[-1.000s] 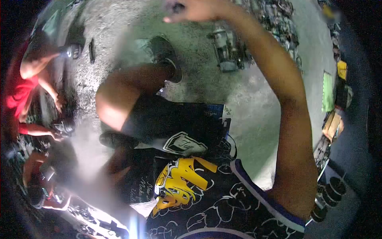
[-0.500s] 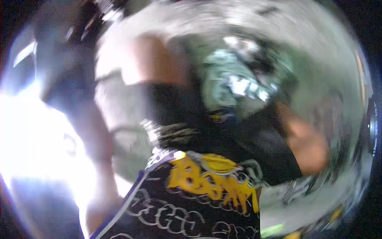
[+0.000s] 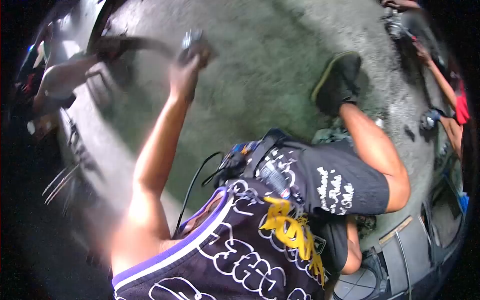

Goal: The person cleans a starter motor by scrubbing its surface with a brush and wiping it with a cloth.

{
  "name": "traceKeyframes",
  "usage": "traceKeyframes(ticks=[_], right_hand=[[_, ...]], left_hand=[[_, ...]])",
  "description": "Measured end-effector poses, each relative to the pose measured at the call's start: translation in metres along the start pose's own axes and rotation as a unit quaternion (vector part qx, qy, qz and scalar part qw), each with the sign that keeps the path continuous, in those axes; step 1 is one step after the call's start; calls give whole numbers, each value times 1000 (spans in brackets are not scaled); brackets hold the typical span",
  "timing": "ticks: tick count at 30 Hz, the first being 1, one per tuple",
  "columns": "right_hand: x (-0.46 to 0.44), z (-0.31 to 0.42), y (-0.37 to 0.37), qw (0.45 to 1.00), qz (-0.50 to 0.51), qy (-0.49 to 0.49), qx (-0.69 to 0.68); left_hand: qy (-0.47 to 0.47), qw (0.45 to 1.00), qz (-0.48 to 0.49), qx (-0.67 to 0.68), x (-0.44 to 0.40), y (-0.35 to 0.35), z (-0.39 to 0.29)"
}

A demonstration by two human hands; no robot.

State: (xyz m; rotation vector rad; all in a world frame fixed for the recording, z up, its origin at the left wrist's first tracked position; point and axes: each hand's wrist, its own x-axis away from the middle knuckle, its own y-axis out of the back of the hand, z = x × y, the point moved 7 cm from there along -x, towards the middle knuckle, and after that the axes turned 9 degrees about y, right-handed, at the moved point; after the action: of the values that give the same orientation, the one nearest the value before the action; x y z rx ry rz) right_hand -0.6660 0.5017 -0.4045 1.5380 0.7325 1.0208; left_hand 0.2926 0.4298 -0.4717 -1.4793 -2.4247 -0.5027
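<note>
My left hand (image 3: 187,67) is stretched out over the grey-green floor at the upper left of the middle. Its fingers are closed round a small, shiny object (image 3: 193,38), too blurred to name. My right hand does not show. Below are my patterned black shirt (image 3: 245,255) and dark shorts (image 3: 345,175), with one bent leg ending in a black shoe (image 3: 340,80). A black cable (image 3: 192,187) curves beside my waist.
At the upper right another person's hand (image 3: 423,53) is near dark metal parts (image 3: 395,25). Grey panels (image 3: 400,255) and a wooden strip (image 3: 395,230) are at the lower right. Blurred dark shapes fill the left edge.
The view has swung round; the person in red is now at the right instead of the left. My left arm now shows clearly, stretched out; the right arm seen first is out of view.
</note>
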Motion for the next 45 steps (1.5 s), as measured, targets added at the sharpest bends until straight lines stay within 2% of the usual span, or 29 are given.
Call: traceKeyframes(ticks=[1,2,3,4,5,7,9,10,12,13,15,16,17,19,20,22,24,26,28,30,33,36,40,42,45], right_hand=[[7,-15,22,1000,-16,-11,10],[19,-40,40,999,-40,-32,17],[31,-65,59,996,-63,-50,29],[51,-90,75,994,-74,-72,43],[66,-115,89,991,-80,-88,61],[93,-157,120,985,-87,-102,109],[97,-191,129,983,-113,-77,124],[90,-175,122,986,-140,-44,84],[60,-60,115,979,-174,-6,-102],[45,-44,96,988,-76,-57,-124],[11,-24,29,982,-113,26,-149],[5,-6,5,988,-91,14,-123],[-8,-4,-47,976,-16,-13,-217],[-1,46,-81,973,28,19,-228],[-5,45,-119,985,7,51,-164],[-12,50,-184,987,-36,67,-142],[-11,57,-213,973,-69,37,-217],[-16,78,-236,894,84,10,-440],[-7,84,-236,936,25,-18,-350],[-3,88,-211,963,67,-54,-254],[-17,81,-221,965,51,7,-257],[-27,81,-221,968,127,-16,-218],[-13,102,-202,951,180,-11,-249],[1,121,-203,957,175,14,-233],[34,152,-173,972,81,24,-218]], left_hand=[[77,996,-14,-32,14,4,22],[85,995,-57,-3,32,-2,35],[124,987,-62,75,42,1,80],[163,986,-46,9,60,-9,76],[187,982,-26,26,74,-22,78],[163,985,20,55,87,-56,76],[138,989,30,39,87,-91,43],[115,992,36,45,84,-106,25],[53,996,58,44,92,-134,-28],[21,997,61,46,94,-146,-54],[-54,995,70,49,91,-146,-91],[-89,992,69,47,97,-152,-117],[-113,990,72,51,97,-152,-134],[-204,975,86,22,115,-172,-182],[-232,969,81,8,129,-185,-200],[-276,955,108,19,133,-209,-221],[-228,948,170,143,143,-249,-246],[-223,941,204,155,148,-288,-260],[-215,937,239,139,152,-330,-266],[-217,936,253,118,160,-352,-264],[-223,933,267,87,174,-371,-256],[-220,931,287,57,178,-393,-245],[-201,927,315,31,183,-422,-228],[-198,924,325,29,184,-429,-224],[-193,925,326,18,183,-439,-219]])
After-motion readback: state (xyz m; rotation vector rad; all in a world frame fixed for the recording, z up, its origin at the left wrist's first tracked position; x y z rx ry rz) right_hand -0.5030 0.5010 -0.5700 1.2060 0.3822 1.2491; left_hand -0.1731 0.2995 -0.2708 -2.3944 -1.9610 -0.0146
